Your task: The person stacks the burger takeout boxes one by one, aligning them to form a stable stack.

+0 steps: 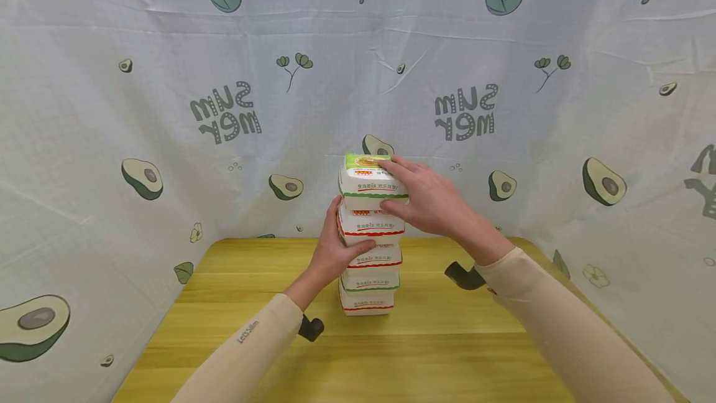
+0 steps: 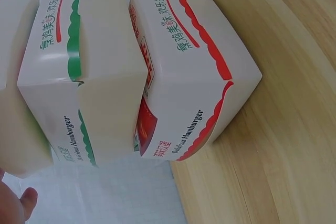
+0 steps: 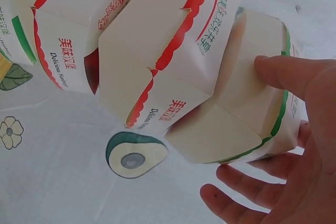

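Observation:
Several white hamburger boxes stand in one tall column on the table. My right hand (image 1: 431,198) holds the top box (image 1: 371,189), which has a green wavy stripe, from its right side, with fingers over the lid and thumb low on the front. Just beneath, the second box (image 1: 370,227) with a red stripe is gripped from the left by my left hand (image 1: 331,250), its thumb across the front. In the right wrist view the top box (image 3: 244,93) sits against the red-striped one. The bottom box (image 2: 184,77) and a green-striped box (image 2: 79,72) show in the left wrist view.
The wooden table (image 1: 252,353) carries the column near its middle. Behind and at both sides hangs a pale curtain (image 1: 335,104) printed with avocados and leaves. Dark curved pieces (image 1: 464,275) stick out by both sleeves.

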The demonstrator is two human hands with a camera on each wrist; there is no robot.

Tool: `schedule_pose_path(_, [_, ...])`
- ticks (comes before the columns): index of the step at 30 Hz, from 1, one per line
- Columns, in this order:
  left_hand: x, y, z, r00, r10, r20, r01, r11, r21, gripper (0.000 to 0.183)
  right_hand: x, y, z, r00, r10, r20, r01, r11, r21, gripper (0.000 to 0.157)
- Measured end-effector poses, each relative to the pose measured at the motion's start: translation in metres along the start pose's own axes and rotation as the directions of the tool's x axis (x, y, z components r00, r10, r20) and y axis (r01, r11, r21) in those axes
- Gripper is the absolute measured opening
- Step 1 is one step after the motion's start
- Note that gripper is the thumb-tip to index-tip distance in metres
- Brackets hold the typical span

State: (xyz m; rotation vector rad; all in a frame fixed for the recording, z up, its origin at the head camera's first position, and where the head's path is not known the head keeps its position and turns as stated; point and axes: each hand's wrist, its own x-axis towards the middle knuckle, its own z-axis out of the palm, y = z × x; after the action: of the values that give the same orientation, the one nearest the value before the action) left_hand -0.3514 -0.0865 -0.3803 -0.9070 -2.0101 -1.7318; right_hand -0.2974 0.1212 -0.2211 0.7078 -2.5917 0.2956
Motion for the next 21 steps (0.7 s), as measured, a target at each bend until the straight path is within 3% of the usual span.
schedule_pose_path(21, [-0.0014,0.0039,-0.0011,1.000,-0.013,0.017,0.014,0.998,-0.058,0.112,0.0010,-0.0001,0.0011,1.000,0.004,0.002,-0.004,1.000,-0.003,0.082])
